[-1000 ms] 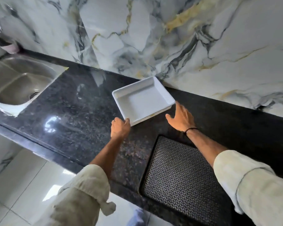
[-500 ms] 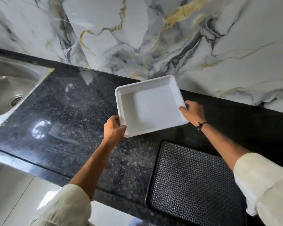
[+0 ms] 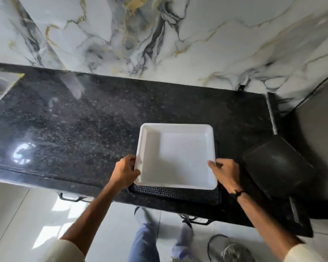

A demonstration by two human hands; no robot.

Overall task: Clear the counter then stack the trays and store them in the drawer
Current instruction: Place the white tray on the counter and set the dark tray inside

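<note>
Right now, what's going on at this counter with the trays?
A person grips a white tray with both hands, the left hand on its left edge and the right hand on its right. The tray sits over a dark patterned tray near the front edge of the black counter. Whether it rests there, I can't tell. Another dark tray lies to the right.

I count three trays on the counter (image 3: 83, 120): one white tray (image 3: 178, 157), one patterned black tray (image 3: 178, 193) near the front edge, one plain dark tray (image 3: 276, 167) at the right end.
</note>
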